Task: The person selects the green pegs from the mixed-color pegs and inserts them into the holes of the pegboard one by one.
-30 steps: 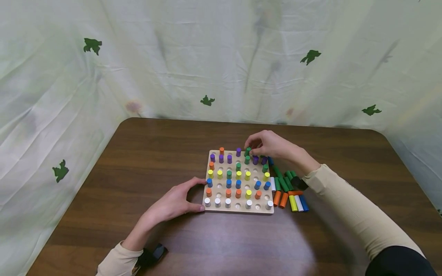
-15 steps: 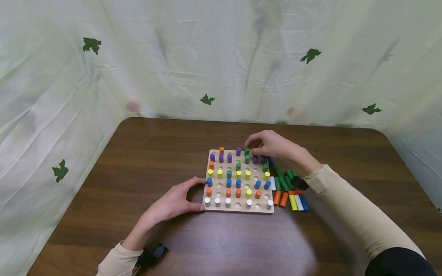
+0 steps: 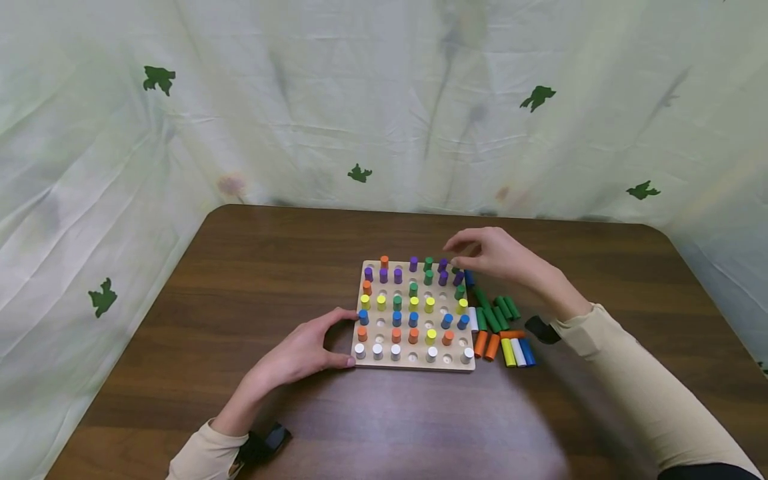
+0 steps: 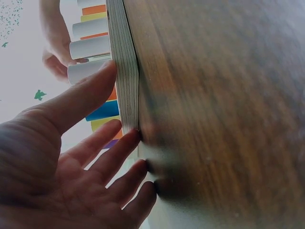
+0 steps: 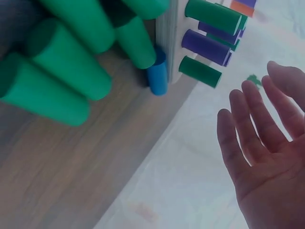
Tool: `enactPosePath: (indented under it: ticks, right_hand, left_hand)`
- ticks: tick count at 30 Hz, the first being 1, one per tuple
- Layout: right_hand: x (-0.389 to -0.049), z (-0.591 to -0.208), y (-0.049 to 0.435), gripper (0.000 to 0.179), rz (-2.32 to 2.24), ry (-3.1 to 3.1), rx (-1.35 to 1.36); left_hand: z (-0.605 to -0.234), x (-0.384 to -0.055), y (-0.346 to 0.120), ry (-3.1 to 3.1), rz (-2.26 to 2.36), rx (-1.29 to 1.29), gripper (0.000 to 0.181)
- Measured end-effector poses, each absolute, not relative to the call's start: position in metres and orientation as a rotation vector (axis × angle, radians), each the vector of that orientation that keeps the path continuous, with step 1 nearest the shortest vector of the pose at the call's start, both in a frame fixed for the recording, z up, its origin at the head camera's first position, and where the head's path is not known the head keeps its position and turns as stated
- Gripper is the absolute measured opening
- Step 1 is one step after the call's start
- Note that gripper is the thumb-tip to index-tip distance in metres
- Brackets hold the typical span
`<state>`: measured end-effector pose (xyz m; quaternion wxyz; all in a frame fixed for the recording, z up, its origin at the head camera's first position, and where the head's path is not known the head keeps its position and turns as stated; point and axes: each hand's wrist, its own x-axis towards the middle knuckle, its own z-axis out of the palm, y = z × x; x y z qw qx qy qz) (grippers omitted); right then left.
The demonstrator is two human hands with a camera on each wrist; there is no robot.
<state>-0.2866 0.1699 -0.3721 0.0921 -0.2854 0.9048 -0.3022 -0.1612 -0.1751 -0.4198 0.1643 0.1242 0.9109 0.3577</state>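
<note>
A pale wooden pegboard point(image 3: 390, 365) lies on the table, with upright pegs in white, orange, blue, yellow, green and purple. My left hand point(image 3: 306, 350) rests against its left edge, thumb near the front corner and forefinger farther back. In the left wrist view the fingers point(image 4: 112, 152) are nearly straight, their tips at the board's side. My right hand point(image 3: 498, 253) hovers by the back right corner, beside a purple peg point(image 3: 443, 265) and a green peg point(image 3: 429, 263). The right wrist view shows its fingers point(image 5: 238, 129) spread and holding nothing, apart from a green peg point(image 5: 200, 71).
Loose pegs lie along the board's right side: several green pegs point(image 3: 493, 320), orange pegs point(image 3: 492, 347), a yellow peg point(image 3: 509, 353), white ones point(image 3: 519, 353) and blue ones point(image 3: 527, 352). Another blue peg point(image 5: 158, 76) lies by the board's back right side. A pale curtain point(image 3: 384, 100) hangs behind the table.
My right hand has moved right, away from the green peg in the back row, and its fingers have opened out. A purple peg beside it now shows. The left hand stays put.
</note>
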Motion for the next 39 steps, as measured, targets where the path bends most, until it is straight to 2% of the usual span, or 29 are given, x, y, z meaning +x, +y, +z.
enactPosePath:
  ticks: [20, 39]
  right_hand:
    - [-0.259, -0.383, 0.218, 0.028, -0.89, 2.764, -0.705]
    - [-0.24, -0.412, 0.25, 0.026, -0.916, 2.772, -0.677]
  left_hand:
    - [-0.42, -0.162, -0.174, 2.601, 1.017, 0.357, 0.066]
    - [-0.419, -0.162, -0.174, 2.603, 1.007, 0.351, 0.066]
